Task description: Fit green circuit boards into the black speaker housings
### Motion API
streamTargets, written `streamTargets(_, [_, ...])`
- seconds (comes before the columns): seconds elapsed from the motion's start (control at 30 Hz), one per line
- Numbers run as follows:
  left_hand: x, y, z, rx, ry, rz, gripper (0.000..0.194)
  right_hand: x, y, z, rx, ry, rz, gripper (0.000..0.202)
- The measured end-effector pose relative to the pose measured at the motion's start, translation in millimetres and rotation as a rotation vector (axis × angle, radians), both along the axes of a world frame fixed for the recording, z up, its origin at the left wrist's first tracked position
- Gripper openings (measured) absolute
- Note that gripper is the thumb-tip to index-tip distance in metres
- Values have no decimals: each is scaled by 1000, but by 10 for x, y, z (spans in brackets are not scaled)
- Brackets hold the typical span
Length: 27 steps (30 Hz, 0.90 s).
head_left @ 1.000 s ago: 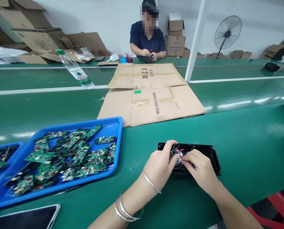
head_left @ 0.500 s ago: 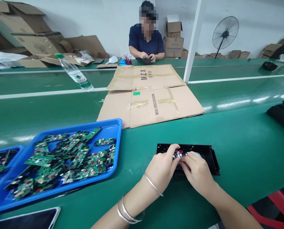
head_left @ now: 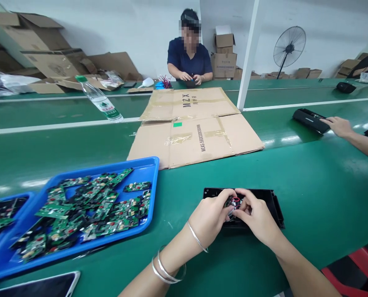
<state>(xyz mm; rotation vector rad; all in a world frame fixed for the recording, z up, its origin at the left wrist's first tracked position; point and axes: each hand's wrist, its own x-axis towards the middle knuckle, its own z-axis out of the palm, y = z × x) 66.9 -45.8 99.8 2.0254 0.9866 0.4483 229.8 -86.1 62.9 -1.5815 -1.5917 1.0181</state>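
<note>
A black plastic housing, long and shallow, lies on the green bench in front of me. Over its left half, my left hand pinches a small wired part with a red wire looped on top. My right hand closes on the same part from the other side, thumb and fingers bent round it. My fingers cover most of the part, so its exact kind does not show. Silver bangles circle my left wrist.
Left of my hands, a blue tray holds many green circuit boards. A phone-like device lies near. Flattened cardboard, a bottle and a post stand beyond. At right, another person's hand touches a black case.
My right hand has shifted up and curled more round the wired part, while my left stays about in place. Another person's hand with a black case has appeared at right.
</note>
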Motion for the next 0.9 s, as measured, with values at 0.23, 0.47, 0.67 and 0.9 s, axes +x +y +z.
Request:
streamTargets(0.23, [-1,28,-41,-100,-108,-9,22,-15,28,64,-5,26,9,9])
streamTargets(0.47, [4,27,-44,-142,-112,-33,20,-40,22,53,47,0,-15,1])
streamTargets(0.67, [-52,70,-18,-319,-193,2,20,-9,9,-10,149,-96,-17,16])
streamTargets(0.9, [-171,135,58,-529,-319,31,23,22,-8,22,247,-167,161,29])
